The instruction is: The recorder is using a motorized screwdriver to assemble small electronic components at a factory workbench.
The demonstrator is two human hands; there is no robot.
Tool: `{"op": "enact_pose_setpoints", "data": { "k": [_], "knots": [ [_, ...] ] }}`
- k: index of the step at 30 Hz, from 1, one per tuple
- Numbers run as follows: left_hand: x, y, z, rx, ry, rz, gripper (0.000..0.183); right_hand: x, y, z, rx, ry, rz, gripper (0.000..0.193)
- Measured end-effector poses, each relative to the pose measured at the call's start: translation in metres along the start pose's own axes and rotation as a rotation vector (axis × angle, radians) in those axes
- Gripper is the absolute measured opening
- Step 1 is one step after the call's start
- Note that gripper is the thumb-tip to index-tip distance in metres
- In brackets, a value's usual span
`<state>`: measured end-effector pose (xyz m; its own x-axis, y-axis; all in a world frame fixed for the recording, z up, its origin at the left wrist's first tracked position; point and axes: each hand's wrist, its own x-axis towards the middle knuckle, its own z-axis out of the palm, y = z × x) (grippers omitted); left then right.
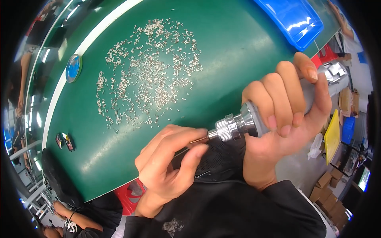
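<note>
My right hand [283,107] is wrapped round a grey, silver-nosed electric screwdriver [256,119], which lies almost level and points left. A thin, copper-coloured screwdriver bit [200,139] sticks out of its knurled metal collar [227,129]. At the bit, the thumb and forefinger of my left hand [170,158] are closed in a pinch, with the bit running between them. Whether a smaller part also sits in that pinch cannot be made out. Beyond my hands, a great many tiny silvery pin-like pieces [151,73] lie scattered over the green tabletop [222,47].
A blue plastic bin [295,23] stands at the far right. Toward the left edge are a small round blue-lidded container [74,68] and two small dark objects [65,141]. Another person's arm [75,220] shows at lower left, near a red stool [129,196].
</note>
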<state>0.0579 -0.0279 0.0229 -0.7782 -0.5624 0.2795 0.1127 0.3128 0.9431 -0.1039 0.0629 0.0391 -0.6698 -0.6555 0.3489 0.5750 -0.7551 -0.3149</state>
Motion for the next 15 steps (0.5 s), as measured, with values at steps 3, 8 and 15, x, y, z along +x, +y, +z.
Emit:
{"op": "enact_pose_setpoints", "data": {
  "k": [3, 8, 15],
  "knots": [
    [0.012, 0.005, -0.006, 0.145, 0.007, 0.054, 0.053, 0.006, -0.003, -0.004, 0.013, 0.005, -0.030, 0.023],
    [0.025, 0.016, -0.056, 0.533, 0.055, 0.041, 0.054, 0.006, -0.003, -0.012, -0.075, 0.243, -0.072, 0.020],
    [0.161, -0.007, -0.072, 0.861, -0.115, 0.269, 0.022, 0.005, -0.013, -0.035, 0.028, 0.467, -0.137, 0.014]
  ]
}}
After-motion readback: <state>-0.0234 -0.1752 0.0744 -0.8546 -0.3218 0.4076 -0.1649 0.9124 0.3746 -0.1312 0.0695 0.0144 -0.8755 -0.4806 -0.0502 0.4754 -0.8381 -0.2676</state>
